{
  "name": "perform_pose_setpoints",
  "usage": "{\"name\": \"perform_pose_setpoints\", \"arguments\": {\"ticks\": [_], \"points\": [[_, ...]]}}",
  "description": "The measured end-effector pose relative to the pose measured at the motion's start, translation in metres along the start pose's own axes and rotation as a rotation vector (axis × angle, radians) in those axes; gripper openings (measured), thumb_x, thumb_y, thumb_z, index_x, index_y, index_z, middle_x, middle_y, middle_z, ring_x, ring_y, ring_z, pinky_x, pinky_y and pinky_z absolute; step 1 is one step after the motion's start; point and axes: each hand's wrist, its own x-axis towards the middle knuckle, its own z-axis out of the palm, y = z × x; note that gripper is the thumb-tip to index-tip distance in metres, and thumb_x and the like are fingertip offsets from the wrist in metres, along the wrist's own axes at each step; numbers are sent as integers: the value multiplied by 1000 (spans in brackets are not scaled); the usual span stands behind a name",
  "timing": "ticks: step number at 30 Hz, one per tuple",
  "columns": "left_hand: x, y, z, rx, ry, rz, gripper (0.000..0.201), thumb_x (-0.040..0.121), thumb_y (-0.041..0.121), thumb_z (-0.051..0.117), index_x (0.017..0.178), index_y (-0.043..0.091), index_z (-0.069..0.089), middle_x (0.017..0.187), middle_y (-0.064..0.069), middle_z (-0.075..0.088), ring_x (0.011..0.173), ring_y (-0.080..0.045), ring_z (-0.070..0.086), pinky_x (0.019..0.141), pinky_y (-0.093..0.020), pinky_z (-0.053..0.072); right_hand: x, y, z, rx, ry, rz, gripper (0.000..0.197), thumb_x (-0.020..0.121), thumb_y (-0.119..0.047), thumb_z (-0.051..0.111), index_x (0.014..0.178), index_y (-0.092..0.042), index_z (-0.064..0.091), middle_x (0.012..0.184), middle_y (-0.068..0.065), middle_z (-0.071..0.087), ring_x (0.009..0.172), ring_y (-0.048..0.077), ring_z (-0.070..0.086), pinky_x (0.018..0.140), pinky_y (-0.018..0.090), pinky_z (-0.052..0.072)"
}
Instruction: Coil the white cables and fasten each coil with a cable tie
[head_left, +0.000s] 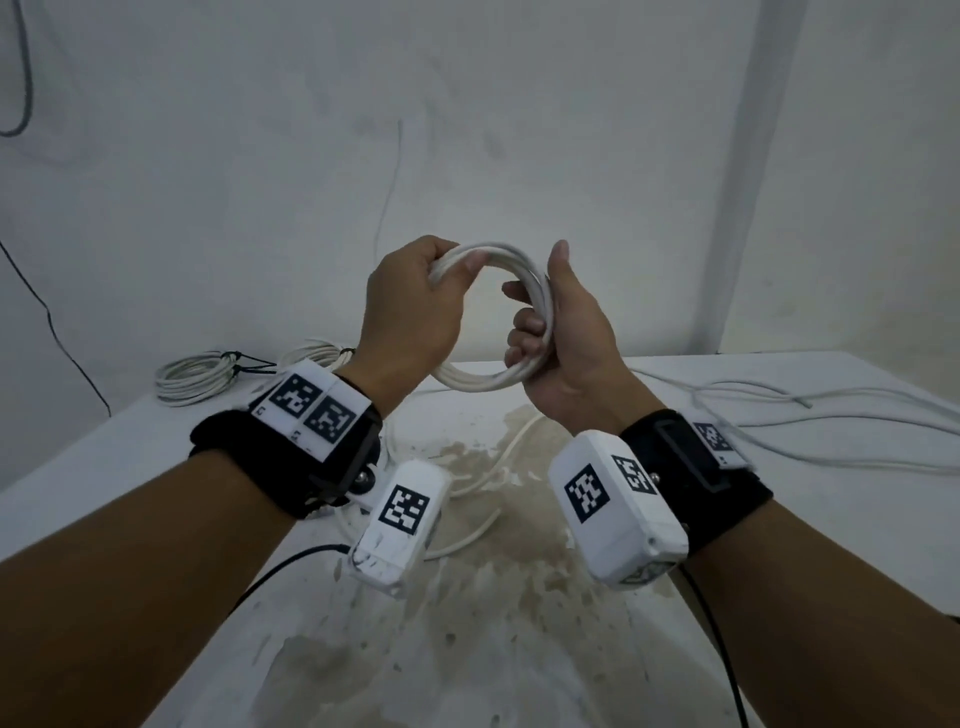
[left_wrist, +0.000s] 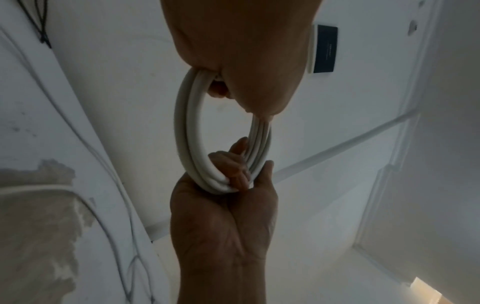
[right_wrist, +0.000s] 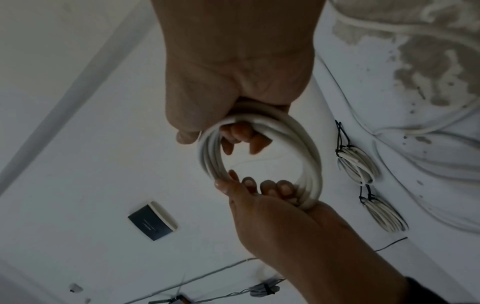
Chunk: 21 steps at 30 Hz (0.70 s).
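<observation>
White cable coil (head_left: 496, 317), smooth round cord wound in several loops, is held in the air above the tabletop (head_left: 779, 519), whose white coating is worn through in brownish patches. Left hand (head_left: 413, 312) has its fingers curled round the coil's upper left arc; right hand (head_left: 558, 343) has its fingers wrapped round the right side, thumb up. Two tied coils (head_left: 195, 376) lie at the far left corner, loose white cables (head_left: 831, 415) along the right edge.

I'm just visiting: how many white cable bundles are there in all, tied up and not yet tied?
Coil with no tie seen, gripped by left hand and right hand: 1
Tied coils on the table: 2
Total: 3 coils
Loose cables also lie there, too tangled to count.
</observation>
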Motion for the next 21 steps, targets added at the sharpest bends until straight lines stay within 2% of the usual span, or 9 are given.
{"name": "perform_pose_setpoints", "arguments": {"ticks": [2, 5, 8, 11, 13, 14, 17, 21], "points": [[-3, -1, 6, -26, 30, -36, 20, 95, 39, 62, 93, 20, 67, 73, 12, 61, 64, -2, 54, 62, -20, 44, 0, 3, -1, -8, 46, -26, 52, 97, -59, 48, 83, -10, 60, 51, -3, 30, 38, 11, 28, 42, 22, 34], [-5, -1, 10, -151, -98, -129, 25, 97, 39, 59, 94, 14, 65, 65, 7, 56, 50, -10, 50, 50, -31, 45, 3, 6, -5, -70, 135, -71, 46, 99, -52, 50, 79, -11, 55, 49, -3, 28, 36, 12, 25, 39, 22, 30], [-3, 5, 12, -271, -249, -229, 37, 99, 41, 55, 101, 4, 60, 67, -1, 53, 42, -12, 44, 43, -28, 44, 9, 8, -15, -109, 202, -101, 44, 99, -48, 51, 76, -11, 55, 47, -3, 30, 36, 12, 27, 39, 24, 28], [1, 10, 12, -222, -345, -208, 31, 99, 34, 57, 102, 3, 58, 71, -2, 59, 45, -12, 51, 42, -23, 46, 14, 13, -24, -142, 224, -123, 44, 99, -46, 52, 73, -11, 57, 46, -3, 31, 37, 13, 28, 40, 25, 29], [3, 6, 18, -256, -418, -232, 25, 101, 30, 55, 102, 5, 58, 75, -2, 60, 45, -12, 49, 44, -25, 47, 16, 16, -30, -167, 235, -126, 43, 98, -45, 52, 72, -11, 58, 45, -3, 31, 37, 13, 27, 40, 25, 29], [3, 3, 23, -274, -426, -253, 24, 101, 31, 55, 101, 7, 59, 75, -3, 58, 45, -12, 46, 44, -27, 45, 17, 18, -34, -182, 241, -128, 43, 98, -44, 53, 72, -11, 59, 44, -3, 31, 37, 13, 27, 40, 25, 29], [0, -4, 39, -276, -337, -264, 28, 99, 39, 56, 93, 12, 60, 69, -1, 55, 41, -13, 41, 43, -26, 39, 20, 21, -42, -233, 267, -146, 41, 97, -43, 53, 72, -11, 62, 44, -3, 31, 38, 13, 28, 42, 25, 30], [-3, -10, 57, -338, -322, -284, 25, 98, 37, 59, 83, 17, 58, 61, 2, 51, 41, -12, 38, 41, -26, 35, 25, 22, -55, -289, 321, -158, 40, 96, -42, 54, 70, -12, 64, 47, -1, 30, 39, 14, 28, 42, 25, 30]]}}
